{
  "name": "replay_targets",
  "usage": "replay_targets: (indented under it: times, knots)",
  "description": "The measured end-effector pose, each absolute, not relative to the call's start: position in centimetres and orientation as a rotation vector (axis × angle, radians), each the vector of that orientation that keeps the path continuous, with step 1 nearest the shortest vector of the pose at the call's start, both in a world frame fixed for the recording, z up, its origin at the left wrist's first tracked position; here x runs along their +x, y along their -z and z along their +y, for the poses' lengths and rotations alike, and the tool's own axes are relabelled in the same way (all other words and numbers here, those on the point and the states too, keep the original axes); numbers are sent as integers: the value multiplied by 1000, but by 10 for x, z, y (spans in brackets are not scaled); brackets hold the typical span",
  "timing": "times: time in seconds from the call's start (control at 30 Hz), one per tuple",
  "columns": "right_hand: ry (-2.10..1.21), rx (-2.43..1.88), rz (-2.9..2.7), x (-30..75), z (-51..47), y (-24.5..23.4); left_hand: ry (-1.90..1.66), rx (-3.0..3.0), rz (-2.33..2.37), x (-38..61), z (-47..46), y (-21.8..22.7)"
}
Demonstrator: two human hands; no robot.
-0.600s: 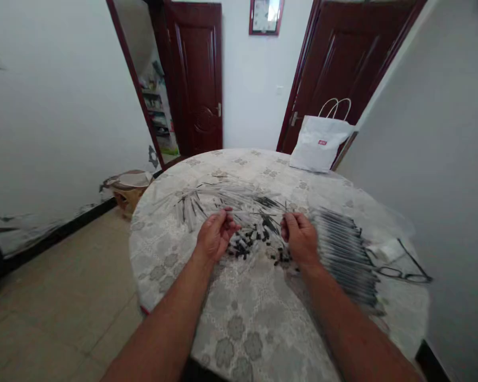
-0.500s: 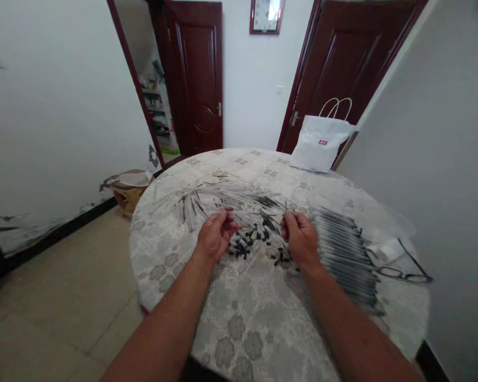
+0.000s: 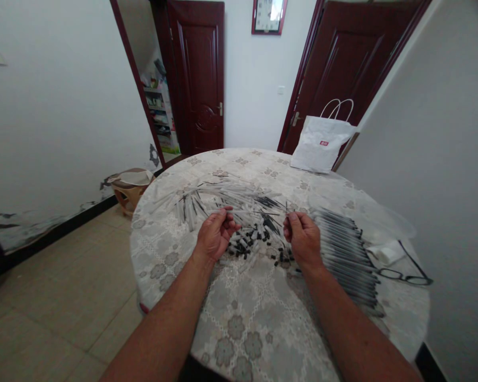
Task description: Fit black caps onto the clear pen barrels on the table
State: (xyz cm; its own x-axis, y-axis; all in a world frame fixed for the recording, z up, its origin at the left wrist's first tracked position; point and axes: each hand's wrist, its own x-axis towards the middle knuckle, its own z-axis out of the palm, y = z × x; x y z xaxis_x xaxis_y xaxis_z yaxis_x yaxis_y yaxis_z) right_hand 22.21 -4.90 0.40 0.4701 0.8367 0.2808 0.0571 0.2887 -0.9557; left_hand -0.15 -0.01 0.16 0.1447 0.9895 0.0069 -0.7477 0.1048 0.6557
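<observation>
My left hand [image 3: 215, 235] and my right hand [image 3: 303, 239] are both closed in a pinch over a round table [image 3: 239, 318] with a patterned cloth. Between them runs a thin clear pen tube [image 3: 258, 213], each hand gripping one end. Below the tube lies a pile of small black caps [image 3: 255, 241]. Behind it is a loose heap of clear pen tubes [image 3: 223, 199]. Just right of my right hand lies a neat row of finished dark pens [image 3: 346, 252].
A white paper bag [image 3: 322, 143] stands at the table's far edge. Black glasses [image 3: 406, 270] and a white cloth [image 3: 386, 250] lie at the right edge. A low stool [image 3: 129, 188] stands on the floor to the left. Two dark doors are behind.
</observation>
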Motion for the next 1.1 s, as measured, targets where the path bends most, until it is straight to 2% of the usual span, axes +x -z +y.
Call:
replay_targets:
  times: [0.33, 0.63, 1.1]
  knots:
    - [-574, -1199, -1027, 219, -51, -6, -1334, 654, 524, 0, 0, 1]
    - [-325, -1193, -1257, 221, -62, -8, -1361, 677, 547, 1, 1, 2]
    - [-566, -1192, -1128, 205, -60, -4, -1236, 619, 469, 1, -5, -4]
